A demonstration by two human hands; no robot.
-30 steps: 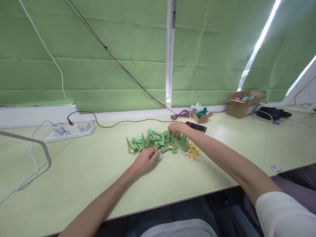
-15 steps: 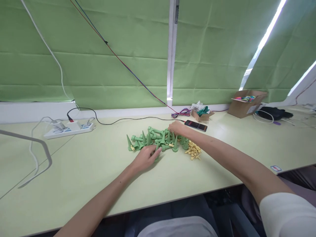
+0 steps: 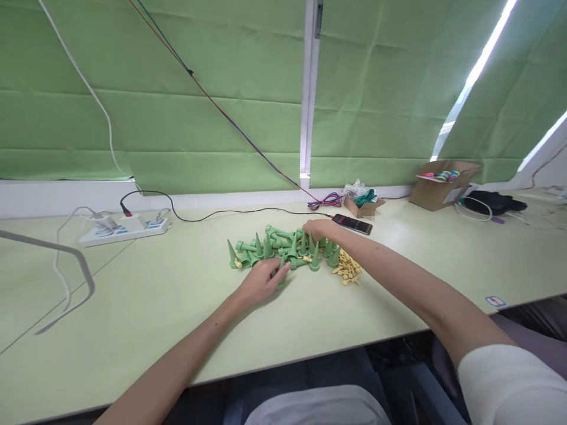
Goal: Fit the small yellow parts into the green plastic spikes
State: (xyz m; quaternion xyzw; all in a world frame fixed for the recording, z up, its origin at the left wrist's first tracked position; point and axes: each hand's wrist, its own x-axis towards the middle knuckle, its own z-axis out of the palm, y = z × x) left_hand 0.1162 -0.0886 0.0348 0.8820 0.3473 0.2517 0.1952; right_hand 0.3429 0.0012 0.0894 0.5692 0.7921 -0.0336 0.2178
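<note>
A pile of green plastic spikes, some standing point up and some lying on their sides, is spread over the middle of the table. At its near edge my left hand is closed around one upright green spike, thumb on the right side. My right hand reaches over the pile's far side with fingers curled down among the spikes. What those fingertips hold, if anything, is hidden. Small yellow plastic pieces lie heaped below my right forearm, and a few are scattered among the spikes.
Behind my right hand lies a phone on a black cable. A small carton with a green item and a larger cardboard box stand along the wall. At left is a power strip near a grey bent bar.
My right hand has shifted very slightly at the far side of the pile. The left hand stays at the same spike. The view has tilted a little.
</note>
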